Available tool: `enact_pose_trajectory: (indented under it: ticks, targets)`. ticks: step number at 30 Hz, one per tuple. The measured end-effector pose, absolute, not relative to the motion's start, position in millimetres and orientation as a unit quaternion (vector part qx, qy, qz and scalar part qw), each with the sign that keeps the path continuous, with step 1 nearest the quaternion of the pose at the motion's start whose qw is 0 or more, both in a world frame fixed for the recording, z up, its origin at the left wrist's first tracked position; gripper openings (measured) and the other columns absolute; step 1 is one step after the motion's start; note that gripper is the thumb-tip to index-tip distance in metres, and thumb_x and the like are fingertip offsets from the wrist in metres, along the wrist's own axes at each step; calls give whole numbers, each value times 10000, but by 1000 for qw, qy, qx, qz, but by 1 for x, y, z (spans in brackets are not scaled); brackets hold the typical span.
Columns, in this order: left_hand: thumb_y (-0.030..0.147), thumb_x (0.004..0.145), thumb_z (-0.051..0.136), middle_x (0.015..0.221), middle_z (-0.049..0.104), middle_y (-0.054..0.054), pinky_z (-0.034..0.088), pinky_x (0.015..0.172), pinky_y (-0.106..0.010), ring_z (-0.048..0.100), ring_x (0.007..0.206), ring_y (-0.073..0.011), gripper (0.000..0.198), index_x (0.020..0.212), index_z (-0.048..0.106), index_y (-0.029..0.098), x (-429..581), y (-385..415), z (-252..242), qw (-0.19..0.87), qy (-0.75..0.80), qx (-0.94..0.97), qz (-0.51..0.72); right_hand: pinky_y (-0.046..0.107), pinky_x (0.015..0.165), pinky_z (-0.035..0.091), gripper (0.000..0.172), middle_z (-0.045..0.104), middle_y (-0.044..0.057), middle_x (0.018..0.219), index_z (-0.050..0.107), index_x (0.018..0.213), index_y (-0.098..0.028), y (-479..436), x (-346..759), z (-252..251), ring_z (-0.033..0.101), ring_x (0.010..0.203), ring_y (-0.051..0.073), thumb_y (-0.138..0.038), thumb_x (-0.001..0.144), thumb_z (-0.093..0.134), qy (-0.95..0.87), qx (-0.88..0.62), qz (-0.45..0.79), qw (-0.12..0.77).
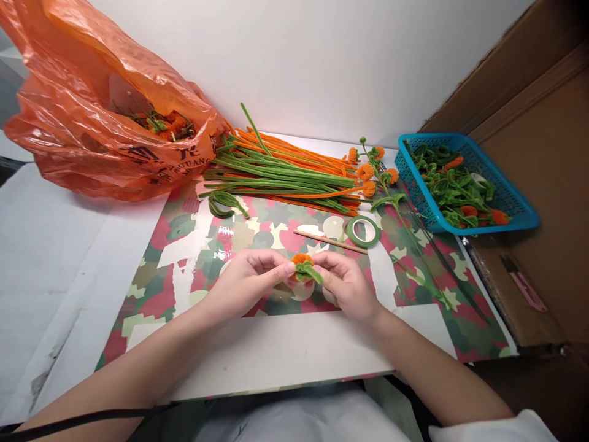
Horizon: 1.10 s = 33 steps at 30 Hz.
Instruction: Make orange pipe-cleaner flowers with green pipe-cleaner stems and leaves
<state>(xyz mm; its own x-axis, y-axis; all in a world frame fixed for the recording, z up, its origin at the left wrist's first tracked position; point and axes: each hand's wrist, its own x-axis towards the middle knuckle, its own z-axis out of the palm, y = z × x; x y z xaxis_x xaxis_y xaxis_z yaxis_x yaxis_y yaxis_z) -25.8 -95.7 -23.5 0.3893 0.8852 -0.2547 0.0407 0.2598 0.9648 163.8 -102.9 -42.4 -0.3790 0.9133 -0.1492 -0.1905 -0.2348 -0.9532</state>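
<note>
Between my two hands is a small orange pipe-cleaner flower (pixel 302 261) with a green piece (pixel 307 271) on its near side. My left hand (pixel 257 273) pinches it from the left with thumb and fingertips. From the right, my right hand (pixel 345 283) grips the same flower near the end of the green piece. Just beyond my hands lie a thin wooden stick (pixel 330 241) and a roll of green tape (pixel 363 231). Farther back, green pipe cleaners (pixel 285 172) and orange pipe cleaners (pixel 294 147) lie in a pile.
An orange plastic bag (pixel 105 135) holding flower pieces stands at the back left. Finished-looking orange flowers on a stem (pixel 368 172) lie right of the pile. A blue basket (pixel 497 228) of green and orange pieces sits at the right, near a pink-handled cutter (pixel 527 288) on cardboard.
</note>
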Motion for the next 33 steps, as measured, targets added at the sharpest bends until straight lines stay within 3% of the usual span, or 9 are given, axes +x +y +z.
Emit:
enact_pose_trajectory:
  ticks: [5, 11, 16, 20, 22, 25, 28, 33]
  targets:
    - [486, 828, 668, 751, 761, -73, 606, 688, -299, 717, 709, -188, 354, 737, 736, 152, -26, -96, -25, 660, 447, 513, 318, 255, 645, 534, 253, 673, 7, 712, 697, 795, -179, -100, 165, -43, 624, 658, 126, -418, 741, 758, -371, -374, 753, 394]
    - [463, 811, 694, 749, 761, -72, 618, 731, -346, 730, 721, -206, 319, 760, 723, 149, -23, -97, -22, 696, 418, 493, 312, 227, 631, 517, 220, 655, 1, 663, 674, 781, -174, -99, 166, -44, 610, 644, 109, -383, 768, 740, -341, -354, 789, 368]
    - [409, 852, 657, 723, 739, -44, 606, 716, -301, 709, 688, -167, 271, 744, 693, 163, -21, -100, -20, 683, 414, 507, 323, 241, 635, 513, 267, 674, 11, 696, 662, 796, -166, -100, 165, -45, 616, 638, 113, -419, 771, 745, -346, -349, 794, 358]
    - [373, 891, 600, 431, 537, 62, 536, 484, -232, 465, 335, -71, 252, 731, 650, 184, -20, -102, -18, 670, 434, 520, 305, 240, 613, 511, 290, 671, 7, 695, 665, 792, -168, -101, 164, -46, 615, 643, 121, -424, 727, 784, -343, -360, 790, 359]
    - [367, 902, 578, 401, 488, 79, 462, 391, -206, 365, 281, -51, 252, 738, 636, 185, -20, -102, -18, 660, 443, 528, 297, 234, 602, 507, 289, 671, 3, 695, 664, 786, -172, -101, 164, -47, 607, 626, 114, -415, 709, 801, -349, -363, 785, 361]
    - [381, 901, 576, 537, 622, 29, 498, 435, -212, 490, 361, -70, 271, 729, 621, 177, -20, -102, -20, 652, 445, 529, 310, 232, 590, 509, 288, 665, 1, 694, 662, 798, -177, -101, 163, -47, 600, 613, 111, -423, 719, 789, -362, -369, 775, 364]
    - [408, 879, 606, 713, 713, -31, 580, 607, -260, 675, 615, -146, 279, 751, 645, 163, -20, -101, -23, 657, 438, 517, 331, 244, 587, 515, 294, 658, 0, 698, 660, 827, -184, -101, 163, -48, 599, 613, 118, -451, 744, 754, -375, -380, 750, 390]
    - [388, 826, 674, 767, 731, -51, 582, 598, -265, 695, 685, -176, 244, 861, 699, 147, -20, -101, -26, 650, 446, 514, 339, 265, 631, 534, 243, 656, -2, 708, 653, 829, -194, -101, 165, -47, 604, 630, 124, -424, 785, 719, -453, -383, 697, 403]
